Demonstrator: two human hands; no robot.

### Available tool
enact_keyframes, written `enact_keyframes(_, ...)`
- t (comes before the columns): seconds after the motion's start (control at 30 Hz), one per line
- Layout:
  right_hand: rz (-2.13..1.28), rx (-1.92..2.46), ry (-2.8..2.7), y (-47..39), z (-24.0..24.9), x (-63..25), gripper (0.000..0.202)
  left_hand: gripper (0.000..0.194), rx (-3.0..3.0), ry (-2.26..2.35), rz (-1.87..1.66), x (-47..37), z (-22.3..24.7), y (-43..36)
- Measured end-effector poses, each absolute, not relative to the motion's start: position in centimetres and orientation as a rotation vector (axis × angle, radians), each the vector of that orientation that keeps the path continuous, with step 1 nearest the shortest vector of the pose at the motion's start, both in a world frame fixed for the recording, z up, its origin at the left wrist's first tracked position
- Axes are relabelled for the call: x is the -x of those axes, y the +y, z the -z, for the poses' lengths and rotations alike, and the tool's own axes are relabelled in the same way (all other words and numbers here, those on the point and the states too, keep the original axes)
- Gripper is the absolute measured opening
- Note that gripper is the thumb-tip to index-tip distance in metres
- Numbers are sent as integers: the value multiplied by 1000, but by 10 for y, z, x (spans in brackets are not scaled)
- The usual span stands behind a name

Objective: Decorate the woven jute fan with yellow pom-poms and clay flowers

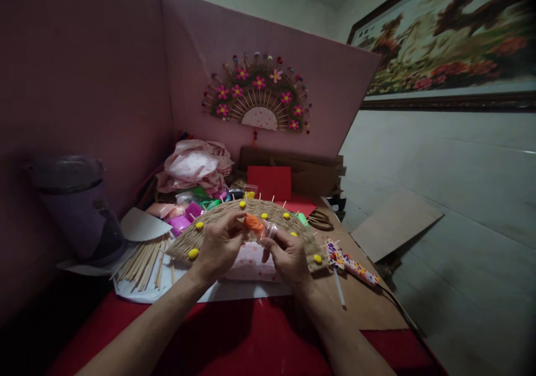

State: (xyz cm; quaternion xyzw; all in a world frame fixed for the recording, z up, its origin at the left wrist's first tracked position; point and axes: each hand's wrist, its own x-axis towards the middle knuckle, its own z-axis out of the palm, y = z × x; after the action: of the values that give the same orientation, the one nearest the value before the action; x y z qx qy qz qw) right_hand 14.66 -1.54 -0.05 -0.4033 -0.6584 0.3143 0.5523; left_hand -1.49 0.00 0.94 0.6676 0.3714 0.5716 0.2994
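Note:
Orange modelling clay (254, 223) in a clear plastic bag is held up between my two hands. My left hand (220, 246) pinches it at the left end. At the bag's right end, my right hand (286, 255) grips the clear plastic. Just below and behind them lies a fan-shaped piece (226, 215) wound with brown twine, dotted with yellow clay discs, with thin sticks poking out along its top edge. The fan's white, pink-patterned centre (251, 261) is partly hidden by my hands.
Wooden sticks (142, 264) lie at left near a purple flask (79, 208). A flower-patterned glue gun (354, 267) rests on cardboard at right, scissors (320, 219) behind it. Bundled cloth (196, 163), clay packs and red paper (269, 182) sit behind. A finished-looking fan (259, 94) hangs on the pink panel.

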Motion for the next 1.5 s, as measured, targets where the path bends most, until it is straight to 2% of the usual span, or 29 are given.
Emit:
enact_keyframes(0.27, -879, 897, -1512, -12, 8, -147, 20, 28, -1616, 867, -1441, 15, -15, -1)
enact_keyframes(0.47, -690, 954, -1581, -16, 2, -147, 15, 28, -1496, 782, -1347, 11, -14, -2)
enact_keyframes(0.63, -542, 1018, -1632, -16, 2, -147, 23, 32, -1512, 764, -1295, 10, -13, -3)
enact_keyframes(0.73, -450, 1030, -1641, -15, 5, -148, 24, 27, -1528, 850, -1378, 12, -15, -1)
enact_keyframes(1.07, -405, 972, -1728, -13, 3, -152, 21, 18, -1539, 995, -1412, 18, -33, -2)
enact_keyframes(1.2, -513, 983, -1722, -11, 5, -152, 17, 18, -1599, 995, -1399, 17, -29, -1)
enact_keyframes(1.37, -732, 977, -1662, -10, 8, -150, 22, 14, -1684, 947, -1342, 16, -16, 4)
enact_keyframes(1.5, -721, 1002, -1694, -11, 9, -148, 20, 16, -1711, 960, -1312, 13, -5, 6)
